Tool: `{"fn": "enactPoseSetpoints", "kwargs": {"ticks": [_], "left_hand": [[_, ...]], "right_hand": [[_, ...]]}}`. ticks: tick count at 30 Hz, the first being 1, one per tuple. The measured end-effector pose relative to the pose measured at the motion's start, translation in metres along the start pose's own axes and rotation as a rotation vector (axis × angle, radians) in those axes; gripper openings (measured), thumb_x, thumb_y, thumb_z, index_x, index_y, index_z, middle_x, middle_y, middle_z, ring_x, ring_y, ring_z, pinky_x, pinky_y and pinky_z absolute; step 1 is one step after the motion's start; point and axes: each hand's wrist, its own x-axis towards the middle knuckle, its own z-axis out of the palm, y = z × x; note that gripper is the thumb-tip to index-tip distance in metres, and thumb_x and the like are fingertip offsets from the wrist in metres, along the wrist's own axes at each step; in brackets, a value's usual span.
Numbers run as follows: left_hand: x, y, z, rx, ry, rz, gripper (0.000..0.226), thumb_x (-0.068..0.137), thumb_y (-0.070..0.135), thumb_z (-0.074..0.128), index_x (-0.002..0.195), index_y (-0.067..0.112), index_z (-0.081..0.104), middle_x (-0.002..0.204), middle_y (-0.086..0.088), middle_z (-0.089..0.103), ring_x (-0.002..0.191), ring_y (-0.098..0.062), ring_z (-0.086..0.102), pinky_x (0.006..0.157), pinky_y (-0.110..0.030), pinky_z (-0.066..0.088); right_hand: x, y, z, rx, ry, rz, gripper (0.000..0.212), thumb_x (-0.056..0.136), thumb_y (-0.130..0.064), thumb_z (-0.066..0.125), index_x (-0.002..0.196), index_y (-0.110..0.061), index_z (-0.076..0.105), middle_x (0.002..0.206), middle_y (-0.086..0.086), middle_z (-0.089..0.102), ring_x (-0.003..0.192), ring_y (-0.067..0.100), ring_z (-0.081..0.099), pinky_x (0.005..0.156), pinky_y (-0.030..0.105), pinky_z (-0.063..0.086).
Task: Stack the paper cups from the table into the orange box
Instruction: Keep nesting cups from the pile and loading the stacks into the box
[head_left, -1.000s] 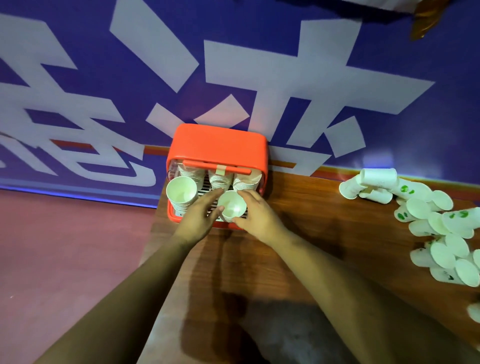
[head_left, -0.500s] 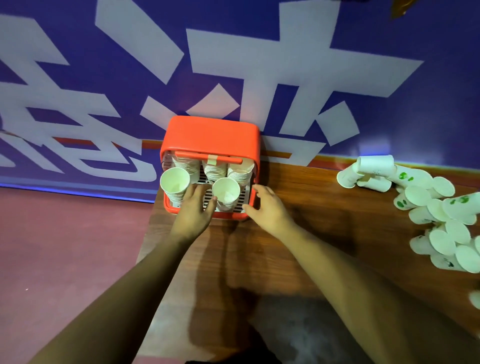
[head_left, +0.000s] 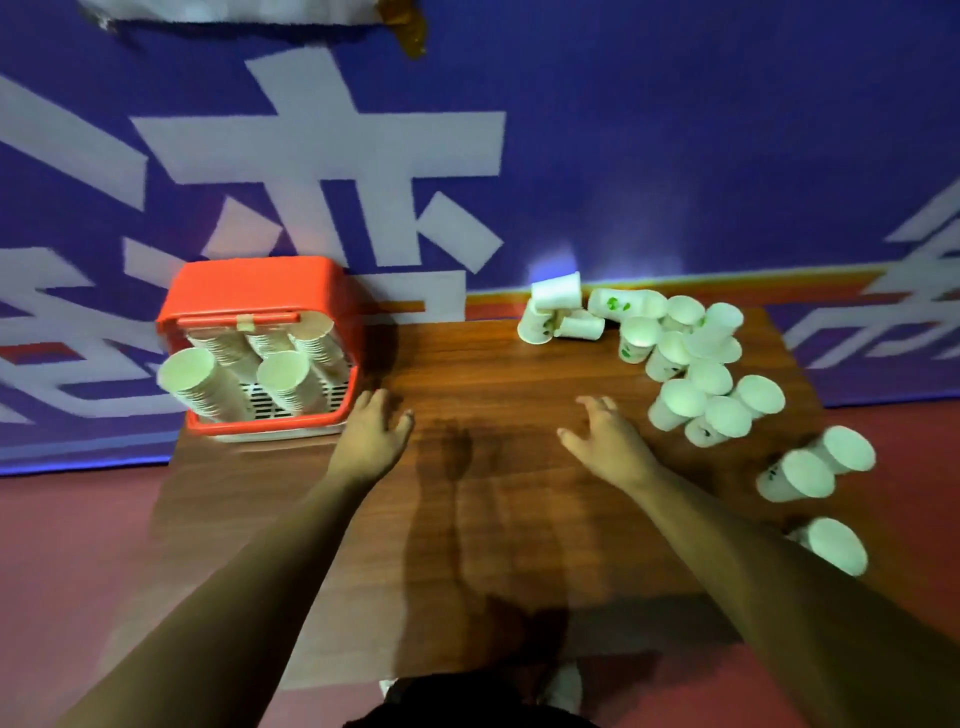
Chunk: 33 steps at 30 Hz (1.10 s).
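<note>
Item 1: banner (head_left: 675, 156) behind the surface (head_left: 519, 374), blue-violet ground with large white Chinese characters. The middle character (head_left: 332, 171), which you see at 11 o'clock above the orange box (head_left: 260, 283), reads most like 杰. The box hides part of its lower strokes, and blur leaves the reading uncertain.

Item 2: left strokes (head_left: 52, 291) at 9 o'clock and right strokes (head_left: 914, 291) at 3 o'clock, parts of further white characters cut by the picture's edges. You cannot read them.

Item 3: paper cups (head_left: 639, 332) at 2 o'clock, with small green marks (head_left: 614, 303) printed on their walls, too blurred to read.

Item 4: tape strip (head_left: 245, 322) on the box's handle, too small to tell whether it bears writing.
</note>
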Motion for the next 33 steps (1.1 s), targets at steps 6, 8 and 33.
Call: {"fn": "enactPoseSetpoints", "kwargs": {"ticks": [6,8,33], "left_hand": [[-0.016,0.121,0.098,-0.004,-0.112,0.118,0.035,0.097,0.031,0.058,0.124,0.009,0.059,0.12,-0.006,0.054,0.108,-0.022,0.057,0.096,-0.032,0.045],[-0.021,0.152,0.125,-0.007,-0.185,0.17,0.033,0.097,0.03,0.058,0.123,0.009,0.059,0.118,-0.005,0.053,0.105,-0.022,0.058,0.092,-0.029,0.044],[0.0,0.364,0.421,0.348,-0.737,0.588,0.089,0.079,0.041,0.077,0.15,0.013,0.031,0.153,-0.009,0.035,0.142,-0.027,0.033,0.115,-0.039,0.031]], "right_hand": [[-0.049,0.123,-0.074,0.042,0.167,0.105,0.056,0.09,-0.036,0.064,0.138,-0.011,0.047,0.14,0.01,0.044,0.125,0.028,0.051,0.099,0.036,0.045],[-0.065,0.155,-0.09,0.07,0.213,0.147,0.055,0.089,-0.034,0.065,0.137,-0.012,0.049,0.139,0.01,0.044,0.123,0.029,0.051,0.098,0.035,0.044],[-0.099,0.378,-0.049,0.116,0.161,0.407,0.1,0.062,-0.051,0.073,0.146,-0.014,0.032,0.146,0.004,0.041,0.132,0.026,0.043,0.104,0.04,0.042]]}}
